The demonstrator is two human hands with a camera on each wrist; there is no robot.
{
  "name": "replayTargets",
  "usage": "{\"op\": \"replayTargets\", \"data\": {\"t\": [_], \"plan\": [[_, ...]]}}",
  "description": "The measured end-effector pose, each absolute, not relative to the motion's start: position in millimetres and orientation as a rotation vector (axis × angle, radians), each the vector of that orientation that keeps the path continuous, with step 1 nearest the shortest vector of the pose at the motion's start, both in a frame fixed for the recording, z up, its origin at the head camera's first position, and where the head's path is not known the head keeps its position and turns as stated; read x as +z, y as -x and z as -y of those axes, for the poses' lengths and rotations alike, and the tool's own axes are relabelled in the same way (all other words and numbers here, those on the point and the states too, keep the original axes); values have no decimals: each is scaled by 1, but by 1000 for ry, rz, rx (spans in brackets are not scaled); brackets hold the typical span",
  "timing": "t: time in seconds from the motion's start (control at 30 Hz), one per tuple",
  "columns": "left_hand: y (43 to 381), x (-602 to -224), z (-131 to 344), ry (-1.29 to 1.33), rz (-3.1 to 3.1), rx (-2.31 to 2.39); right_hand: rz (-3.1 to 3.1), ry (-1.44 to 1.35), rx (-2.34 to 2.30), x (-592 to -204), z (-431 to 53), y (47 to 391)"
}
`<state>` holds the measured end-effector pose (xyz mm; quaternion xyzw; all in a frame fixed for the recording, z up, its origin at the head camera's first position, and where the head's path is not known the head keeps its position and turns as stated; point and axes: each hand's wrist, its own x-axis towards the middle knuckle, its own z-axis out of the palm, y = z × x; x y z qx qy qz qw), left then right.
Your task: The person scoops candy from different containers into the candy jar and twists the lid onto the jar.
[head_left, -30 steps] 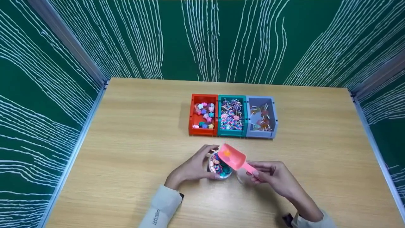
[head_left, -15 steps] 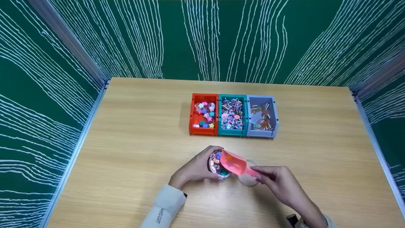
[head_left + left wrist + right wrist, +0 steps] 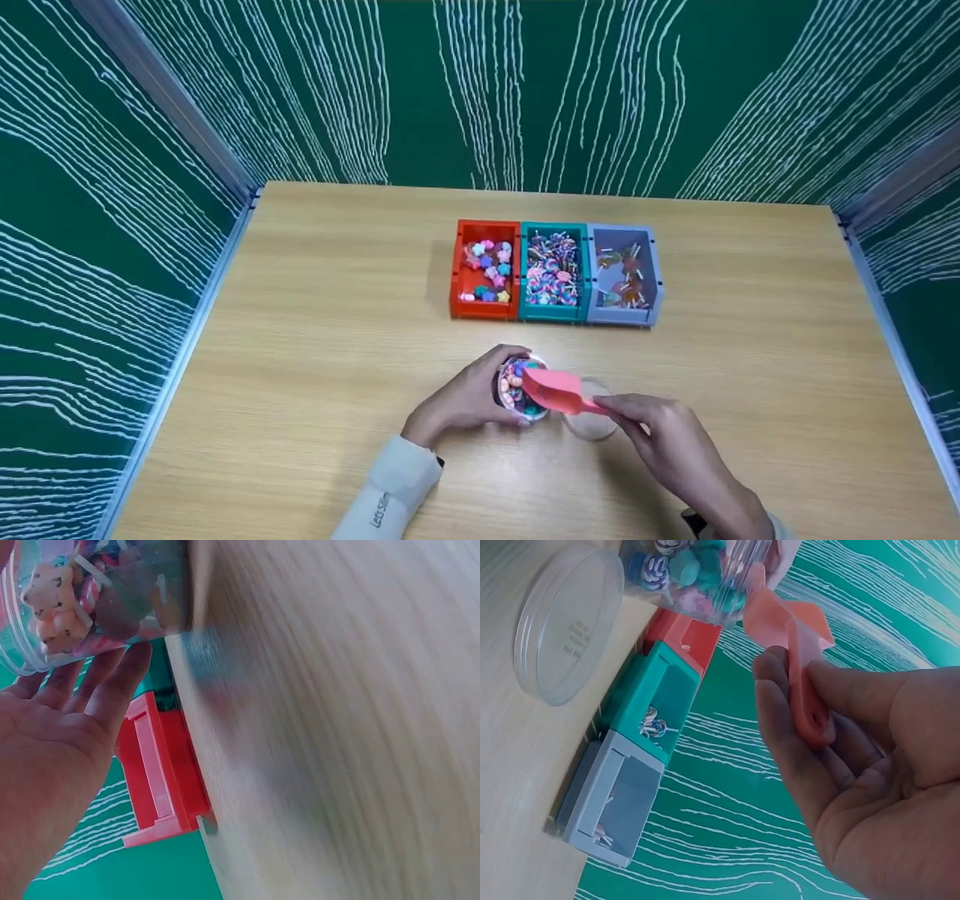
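Note:
My left hand (image 3: 469, 394) grips a clear plastic jar (image 3: 105, 600) around its side, the fingers wrapped behind it. Small colourful charms fill the jar, among them peach bear shapes, swirl lollipops and teal pieces. By its handle, my right hand (image 3: 664, 435) pinches a pink scoop (image 3: 555, 390) between thumb and fingers. The scoop's mouth tilts down over the jar's opening. Beside the jar, a round clear lid (image 3: 570, 626) lies on the table, partly under the scoop in the head view.
Behind the jar stand three joined bins: red (image 3: 459, 300) with star and flower charms, teal (image 3: 551, 315) with swirl lollipops, and grey-blue (image 3: 622, 316) with clear-coloured lollipops. Green walls with white lines border the wooden table (image 3: 337, 300) at the back and sides.
The right hand has tipped the scoop over, and the orange-yellow piece seen inside it earlier no longer shows. The left hand has shifted slightly right and closed further around the jar.

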<state>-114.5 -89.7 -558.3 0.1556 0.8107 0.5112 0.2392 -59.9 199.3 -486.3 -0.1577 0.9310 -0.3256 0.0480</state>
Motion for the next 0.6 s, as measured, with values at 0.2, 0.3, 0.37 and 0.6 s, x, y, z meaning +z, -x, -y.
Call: {"op": "replayTargets", "data": {"t": [0.2, 0.3, 0.37, 0.6], "plan": [[114, -559, 90, -409, -2212, 1420, -2909, 554, -980, -489, -199, 57], [114, -558, 90, -419, -2237, 1394, -2923, 555, -973, -488, -198, 56], [114, -558, 90, -429, -2245, 1384, -2925, 544, -960, -487, -198, 56], [115, -559, 90, -453, -2256, 1360, -2949, 555, -921, -486, -197, 53]]}}
